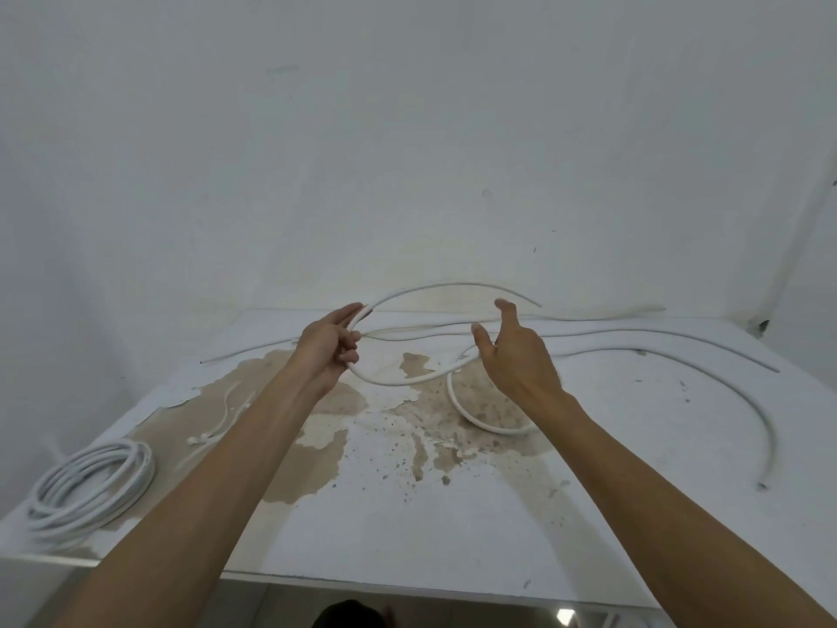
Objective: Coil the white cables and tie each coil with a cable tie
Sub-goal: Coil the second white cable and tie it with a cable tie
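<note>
My left hand grips a loose white cable above the middle of the table, with one strand arching up and right from its fingers and another looping below. My right hand hovers open just right of that loop, fingers spread, holding nothing. The cable's loop continues under my right hand and curls onto the table. More white cable runs along the table's far side to the right. A finished coil of white cable lies at the near left. White cable ties lie on the table left of my left forearm.
The worn white table has brown patches of peeled paint in the middle. A white wall stands close behind it. A long cable end curves down toward the right edge. The table's front edge runs along the bottom of the view.
</note>
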`<state>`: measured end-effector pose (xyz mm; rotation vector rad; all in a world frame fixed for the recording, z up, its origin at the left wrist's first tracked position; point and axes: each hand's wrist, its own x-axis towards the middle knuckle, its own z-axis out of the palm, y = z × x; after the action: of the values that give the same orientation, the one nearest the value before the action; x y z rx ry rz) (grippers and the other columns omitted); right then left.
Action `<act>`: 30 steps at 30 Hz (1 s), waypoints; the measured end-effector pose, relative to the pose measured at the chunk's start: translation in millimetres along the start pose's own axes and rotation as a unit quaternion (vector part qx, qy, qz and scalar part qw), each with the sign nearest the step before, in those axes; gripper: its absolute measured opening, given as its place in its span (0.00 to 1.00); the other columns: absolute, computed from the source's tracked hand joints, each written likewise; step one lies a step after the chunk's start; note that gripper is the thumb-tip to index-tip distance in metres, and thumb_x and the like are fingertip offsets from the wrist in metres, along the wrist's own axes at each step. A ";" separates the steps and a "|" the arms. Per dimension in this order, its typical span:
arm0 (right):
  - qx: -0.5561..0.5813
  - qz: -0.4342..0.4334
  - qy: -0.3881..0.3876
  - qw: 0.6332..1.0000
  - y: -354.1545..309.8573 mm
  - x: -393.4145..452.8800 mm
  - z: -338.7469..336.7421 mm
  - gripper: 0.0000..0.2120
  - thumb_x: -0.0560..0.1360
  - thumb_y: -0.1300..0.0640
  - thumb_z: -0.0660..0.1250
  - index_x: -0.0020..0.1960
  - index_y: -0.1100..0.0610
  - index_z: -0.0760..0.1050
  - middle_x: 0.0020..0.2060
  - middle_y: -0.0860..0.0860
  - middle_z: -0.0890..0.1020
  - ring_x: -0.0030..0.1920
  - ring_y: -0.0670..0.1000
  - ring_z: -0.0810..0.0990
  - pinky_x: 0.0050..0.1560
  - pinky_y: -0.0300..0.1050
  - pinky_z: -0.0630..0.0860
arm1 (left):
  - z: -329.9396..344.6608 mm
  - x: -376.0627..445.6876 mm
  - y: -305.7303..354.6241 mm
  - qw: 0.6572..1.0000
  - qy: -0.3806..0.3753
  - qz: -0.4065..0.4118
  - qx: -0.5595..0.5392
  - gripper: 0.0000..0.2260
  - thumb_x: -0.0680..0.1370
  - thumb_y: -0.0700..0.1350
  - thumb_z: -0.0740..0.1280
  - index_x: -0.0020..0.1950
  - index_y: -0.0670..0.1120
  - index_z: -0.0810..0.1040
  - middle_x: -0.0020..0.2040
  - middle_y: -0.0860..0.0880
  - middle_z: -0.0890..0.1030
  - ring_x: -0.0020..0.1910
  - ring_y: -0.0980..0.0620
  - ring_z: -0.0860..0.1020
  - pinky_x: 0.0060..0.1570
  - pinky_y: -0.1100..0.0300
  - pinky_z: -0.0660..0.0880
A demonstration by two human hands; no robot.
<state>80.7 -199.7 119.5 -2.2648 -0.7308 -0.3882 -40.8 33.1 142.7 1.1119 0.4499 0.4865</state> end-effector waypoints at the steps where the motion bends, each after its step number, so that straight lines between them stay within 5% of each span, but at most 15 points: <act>1: 0.000 -0.006 -0.004 1.000 -3.1 -0.5 3.1 0.32 0.83 0.45 0.58 0.81 0.54 0.49 0.35 0.49 0.79 0.38 0.53 0.80 0.42 0.49 0.76 | -1.5 -1.1 1.8 0.999 0.001 0.019 0.030 0.28 0.71 0.21 0.51 0.60 0.41 0.80 0.61 0.44 0.81 0.34 0.54 0.67 0.23 0.64 0.59; 3: 0.001 -0.022 0.011 1.000 -7.4 -0.5 9.1 0.39 0.83 0.47 0.60 0.82 0.52 0.38 0.45 0.52 0.77 0.43 0.55 0.79 0.43 0.50 0.76 | -2.6 -3.9 4.6 0.993 0.003 0.061 0.098 0.27 0.71 0.23 0.54 0.56 0.44 0.83 0.55 0.45 0.83 0.33 0.53 0.66 0.24 0.64 0.60; 5: -0.019 -0.017 0.024 0.999 -9.9 1.3 14.5 0.39 0.83 0.48 0.61 0.82 0.52 0.38 0.52 0.56 0.73 0.44 0.58 0.78 0.46 0.53 0.77 | -1.7 -8.0 7.1 0.984 -0.004 0.100 0.146 0.28 0.70 0.24 0.55 0.53 0.47 0.86 0.49 0.47 0.83 0.34 0.53 0.67 0.25 0.65 0.63; 8: -0.078 -0.012 0.027 0.996 -13.9 2.4 19.5 0.24 0.84 0.48 0.58 0.77 0.57 0.63 0.53 0.57 0.70 0.39 0.57 0.75 0.45 0.53 0.76 | 1.7 -18.1 10.9 0.972 -0.020 0.140 0.189 0.26 0.71 0.24 0.56 0.53 0.47 0.85 0.46 0.54 0.86 0.35 0.55 0.69 0.30 0.66 0.65; 11: -0.056 -0.033 0.053 0.997 -12.3 1.7 21.4 0.17 0.85 0.49 0.57 0.54 0.61 0.76 0.48 0.56 0.70 0.35 0.57 0.74 0.38 0.52 0.75 | 0.5 -23.9 15.2 0.966 -0.049 0.155 0.199 0.24 0.72 0.26 0.57 0.56 0.45 0.84 0.45 0.55 0.86 0.38 0.55 0.73 0.36 0.65 0.69; 15: 0.023 -0.028 0.061 0.997 -5.9 4.2 18.4 0.16 0.84 0.48 0.60 0.47 0.59 0.76 0.41 0.52 0.70 0.34 0.52 0.71 0.37 0.45 0.66 | -4.8 -27.3 19.7 0.963 -0.150 0.096 0.203 0.14 0.82 0.46 0.61 0.62 0.44 0.81 0.57 0.47 0.85 0.48 0.52 0.81 0.43 0.58 0.74; 18: 0.021 -0.043 0.082 0.995 -4.7 5.3 16.2 0.19 0.84 0.48 0.60 0.40 0.59 0.74 0.33 0.49 0.69 0.32 0.50 0.68 0.33 0.43 0.61 | -0.6 -30.3 13.6 0.933 -0.163 0.106 0.303 0.26 0.81 0.64 0.59 0.58 0.42 0.81 0.52 0.45 0.86 0.47 0.49 0.84 0.43 0.55 0.80; 22: -0.057 -0.064 0.084 0.993 -4.9 -4.0 23.6 0.25 0.84 0.48 0.59 0.30 0.55 0.65 0.22 0.47 0.67 0.25 0.54 0.69 0.39 0.50 0.70 | 7.1 -30.8 2.0 0.933 -0.126 0.132 0.310 0.27 0.83 0.63 0.54 0.52 0.41 0.78 0.46 0.42 0.86 0.44 0.46 0.84 0.43 0.51 0.83; 26: -0.082 -0.075 0.048 0.993 -3.1 -6.8 30.0 0.21 0.83 0.48 0.59 0.36 0.57 0.76 0.23 0.50 0.77 0.26 0.55 0.76 0.40 0.51 0.76 | 1.6 -26.1 -9.2 0.934 -0.143 0.104 0.310 0.27 0.85 0.59 0.52 0.56 0.40 0.81 0.51 0.44 0.87 0.55 0.46 0.84 0.56 0.48 0.81; 28: -0.066 -0.089 0.020 0.994 -4.5 -8.9 29.5 0.14 0.83 0.49 0.58 0.47 0.56 0.76 0.26 0.50 0.80 0.28 0.54 0.78 0.36 0.48 0.74 | -4.1 -24.8 -12.1 0.935 -0.196 0.057 0.290 0.28 0.86 0.57 0.50 0.57 0.38 0.83 0.55 0.42 0.86 0.59 0.45 0.83 0.64 0.45 0.76; 30: -0.057 -0.122 0.011 0.991 -5.9 -12.5 30.0 0.11 0.83 0.51 0.59 0.47 0.55 0.74 0.26 0.49 0.79 0.28 0.54 0.77 0.32 0.46 0.69 | -8.1 -23.9 -14.3 0.942 -0.244 -0.010 0.231 0.30 0.84 0.57 0.50 0.61 0.35 0.82 0.61 0.38 0.83 0.64 0.42 0.80 0.69 0.42 0.71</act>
<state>69.0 -179.8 95.8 -2.2779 -0.9997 -0.5831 -62.7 20.0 128.9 1.6245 0.1345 0.0693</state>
